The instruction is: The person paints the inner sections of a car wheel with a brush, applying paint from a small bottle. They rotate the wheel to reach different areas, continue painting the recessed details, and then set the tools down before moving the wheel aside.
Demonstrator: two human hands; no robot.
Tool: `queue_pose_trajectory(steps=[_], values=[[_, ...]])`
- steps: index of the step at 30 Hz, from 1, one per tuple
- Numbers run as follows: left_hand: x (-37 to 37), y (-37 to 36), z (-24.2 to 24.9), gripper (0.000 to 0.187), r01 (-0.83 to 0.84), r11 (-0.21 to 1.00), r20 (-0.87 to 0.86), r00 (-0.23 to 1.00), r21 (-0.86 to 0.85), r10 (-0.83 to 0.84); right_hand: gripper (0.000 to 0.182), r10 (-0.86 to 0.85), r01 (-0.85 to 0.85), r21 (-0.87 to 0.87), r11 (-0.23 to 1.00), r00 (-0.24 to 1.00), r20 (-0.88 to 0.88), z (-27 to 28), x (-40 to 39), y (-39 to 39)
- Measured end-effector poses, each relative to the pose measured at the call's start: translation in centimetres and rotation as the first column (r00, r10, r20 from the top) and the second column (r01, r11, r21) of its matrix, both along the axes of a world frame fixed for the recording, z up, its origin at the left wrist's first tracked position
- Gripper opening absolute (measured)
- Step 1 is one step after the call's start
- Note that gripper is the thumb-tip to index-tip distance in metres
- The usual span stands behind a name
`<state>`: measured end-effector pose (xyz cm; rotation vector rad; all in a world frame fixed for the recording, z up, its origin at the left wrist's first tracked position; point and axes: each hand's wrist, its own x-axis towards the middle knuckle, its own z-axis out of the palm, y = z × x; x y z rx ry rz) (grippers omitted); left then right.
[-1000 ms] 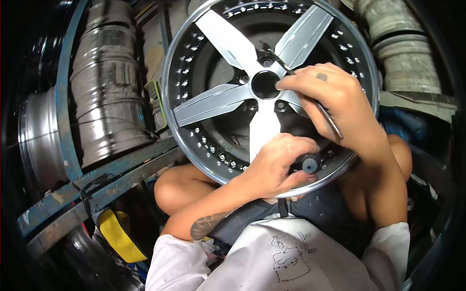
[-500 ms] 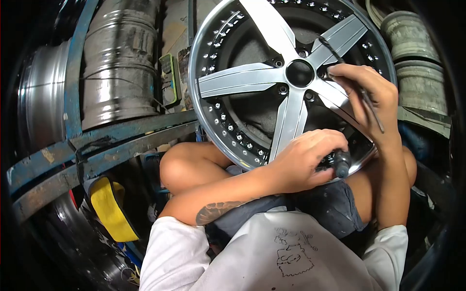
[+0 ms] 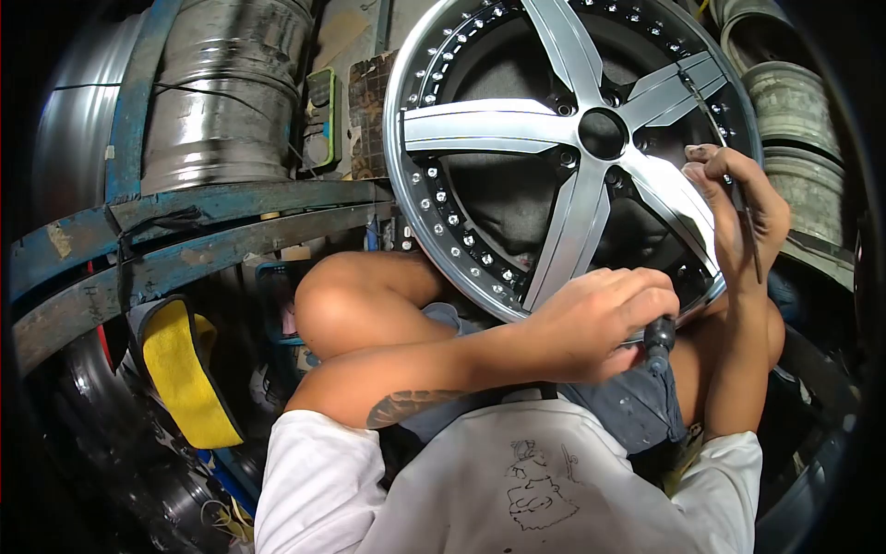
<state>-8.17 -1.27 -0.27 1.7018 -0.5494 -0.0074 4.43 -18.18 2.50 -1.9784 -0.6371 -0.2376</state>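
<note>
Wheel: a five-spoke alloy wheel stands on edge against the person's bare knees, face toward the camera, with a polished lip and a ring of small bolts just inside it.
Hub: the round centre hole is the landmark; all places below are told from it.
Left hand: the left hand lies below the hub, at the bottom of the wheel's lip, its grip wrapped tight around a dark tool handle.
Tool handle: only its black butt end shows, poking out to the right of the closed fist, just under the lip; what the other end touches is hidden by the hand.
Right hand: the right hand is to the right of the hub and slightly lower, over the lower-right spoke, its grip pinched narrow on a thin rod.
Thin rod: a slim dark rod running from upper left, across the spoke right of the hub, down through the fingers and out past the palm.
Knee: a bare knee sits below and left of the hub, touching the wheel's lip.
Stacked rims: bare metal rims stand well left of the hub behind blue steel bars.
Yellow pad: a yellow-and-black pad lies far down and left of the hub.
</note>
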Motion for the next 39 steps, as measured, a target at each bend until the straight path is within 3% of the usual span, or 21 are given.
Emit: queue_pose_trajectory(steps=[8, 15, 24, 28, 31, 32, 36, 37, 39], values=[[1.3, 1.1, 1.0, 0.051, 0.005, 1.000, -0.073, 0.997, 0.023, -0.003, 0.022, 0.068, -0.045, -0.154, 0.987, 0.986, 0.149, -0.2, 0.3, 1.0], [0.8, 0.4, 1.1, 0.049, 0.072, 0.997, -0.157, 0.985, 0.023, -0.067, 0.026, 0.076, -0.048, -0.182, 0.982, 0.986, 0.150, -0.3, 0.5, 0.5], [2.1, 0.1, 1.1, 0.049, 0.018, 1.000, -0.076, 0.997, 0.026, -0.016, 0.025, 0.034, -0.007, -0.182, 0.983, 0.989, 0.147, -0.7, 1.0, 0.2], [2.5, 0.0, 0.9, 0.045, 0.013, 1.000, -0.122, 0.993, 0.013, -0.011, 0.025, 0.036, -0.004, -0.195, 0.981, 0.987, 0.159, -0.4, 0.9, 0.0], [2.5, -0.1, 0.9, 0.046, -0.041, 0.997, -0.257, 0.966, -0.066, 0.022, 0.025, 0.025, 0.005, -0.188, 0.982, 0.987, 0.158, 0.2, 0.6, -0.4], [2.6, -0.2, 0.7, 0.048, -0.067, 0.994, -0.203, 0.978, -0.090, 0.047, 0.029, 0.043, -0.007, -0.186, 0.983, 0.981, 0.191, 0.2, 0.6, -0.6], [2.7, -0.2, 1.1, 0.051, -0.114, 0.972, -0.183, 0.980, -0.204, 0.077, 0.042, 0.128, -0.124, -0.076, 0.989, 0.990, 0.054, 1.3, -1.3, -1.9], [2.9, 0.1, 1.3, 0.050, -0.137, 0.978, -0.128, 0.985, -0.157, 0.118, 0.036, 0.189, -0.188, -0.039, 0.981, 0.982, 0.020, 2.0, -1.8, -2.2], [3.1, -0.2, 1.6, 0.047, -0.194, 0.958, -0.183, 0.971, -0.213, 0.156, 0.035, 0.295, -0.293, -0.037, 0.955, 0.952, 0.083, 3.0, -2.7, -2.6]])
